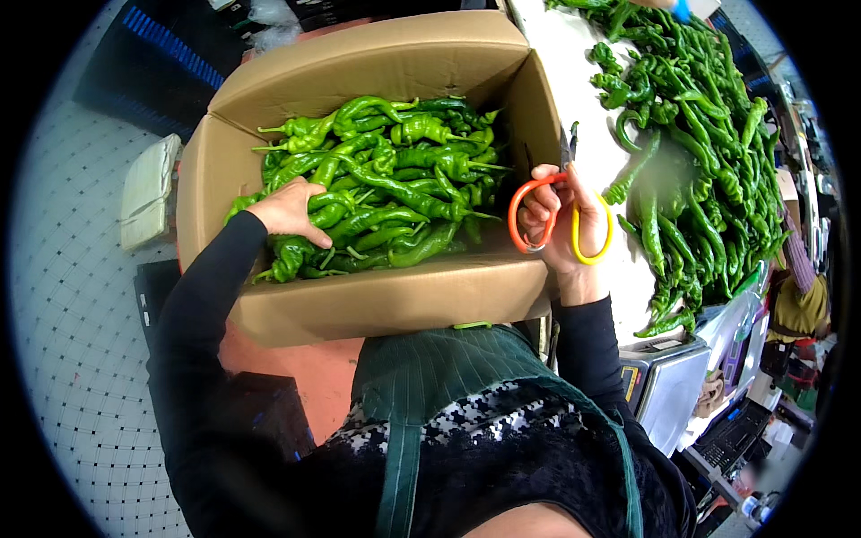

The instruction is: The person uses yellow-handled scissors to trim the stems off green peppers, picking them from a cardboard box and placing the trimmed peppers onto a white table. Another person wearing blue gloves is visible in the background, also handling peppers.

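Observation:
A cardboard box (386, 300) in front of me holds many long, wrinkled green peppers (395, 193). Over the left side of this heap lies my left hand (291, 212), thumb and forefinger spread apart against the peppers; its other fingers are mostly hidden. Near the box's right wall, my right hand (565, 220) grips a pair of scissors (599, 255) with one orange-red and one yellow handle loop. Their dark blades point up and away from me.
To the right, a large pile of green peppers (708, 179) covers a white tabletop (574, 81). A metal scale (677, 386) stands below it. Dark crates (143, 72) and a whitish stack (148, 193) are at the left. At the top right, part of another person's hand (659, 4) shows.

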Motion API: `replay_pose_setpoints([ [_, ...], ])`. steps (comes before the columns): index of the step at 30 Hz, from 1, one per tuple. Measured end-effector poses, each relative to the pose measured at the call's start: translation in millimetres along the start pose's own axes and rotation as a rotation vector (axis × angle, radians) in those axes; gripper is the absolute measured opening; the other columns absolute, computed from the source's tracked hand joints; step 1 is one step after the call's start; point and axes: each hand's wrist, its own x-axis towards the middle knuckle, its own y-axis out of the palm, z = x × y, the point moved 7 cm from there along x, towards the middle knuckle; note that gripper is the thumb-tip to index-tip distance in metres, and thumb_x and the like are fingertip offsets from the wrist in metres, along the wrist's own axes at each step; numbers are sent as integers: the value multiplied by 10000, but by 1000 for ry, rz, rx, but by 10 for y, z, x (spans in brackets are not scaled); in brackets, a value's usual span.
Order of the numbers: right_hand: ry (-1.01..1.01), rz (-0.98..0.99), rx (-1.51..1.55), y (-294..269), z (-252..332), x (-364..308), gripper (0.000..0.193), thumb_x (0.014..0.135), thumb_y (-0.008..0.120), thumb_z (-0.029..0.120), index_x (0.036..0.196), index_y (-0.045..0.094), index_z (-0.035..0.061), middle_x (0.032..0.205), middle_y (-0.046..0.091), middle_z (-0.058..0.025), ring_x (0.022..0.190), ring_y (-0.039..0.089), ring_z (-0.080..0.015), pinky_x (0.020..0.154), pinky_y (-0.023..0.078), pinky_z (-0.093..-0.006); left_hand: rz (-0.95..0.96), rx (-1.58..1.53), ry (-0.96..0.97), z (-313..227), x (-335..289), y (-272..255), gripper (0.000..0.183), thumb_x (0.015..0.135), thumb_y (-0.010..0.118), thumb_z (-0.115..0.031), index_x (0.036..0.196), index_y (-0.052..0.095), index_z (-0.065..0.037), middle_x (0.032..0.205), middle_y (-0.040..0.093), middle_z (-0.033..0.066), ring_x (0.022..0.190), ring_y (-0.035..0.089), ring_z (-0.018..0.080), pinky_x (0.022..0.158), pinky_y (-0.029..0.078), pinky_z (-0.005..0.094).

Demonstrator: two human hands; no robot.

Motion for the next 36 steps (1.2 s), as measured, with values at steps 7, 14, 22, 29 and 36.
replay_pose_setpoints([
  [7,2,-14,7,0,-9,-6,414,999,449,349,1022,602,-35,626,457,-11,588,451,-137,584,380,-269,-204,90,75,-112,-201,130,1047,468,917,-436,1326,457,-50,1275,455,200,1189,474,377,1010,382,454],
  [14,23,-23,2,-16,-17,10,419,1001,443,352,1021,601,-36,624,461,-11,593,456,-138,592,381,-267,-330,41,124,6,-119,113,906,499,904,-366,1251,535,-19,1164,520,186,1097,533,354,955,432,399],
  [22,29,-42,-6,-5,-8,-7,417,994,455,356,1014,600,-35,624,466,-19,600,456,-146,592,384,-273,-176,-147,90,-4,-52,-14,785,564,879,-289,1226,571,-1,1161,496,181,1130,498,320,1014,387,360],
  [29,28,-38,-10,-15,-9,0,420,995,456,352,1015,601,-41,629,461,-22,601,453,-149,593,388,-273,-100,-38,-20,-23,38,42,894,539,888,-353,1261,538,41,1246,456,195,1218,451,338,1052,373,382],
  [36,46,-24,-42,-22,-25,4,412,998,454,347,1019,599,-39,633,462,-12,600,456,-137,590,388,-266,-211,-275,96,17,-151,-204,683,565,856,-254,1146,621,20,1149,504,131,1167,466,277,1054,335,351],
])
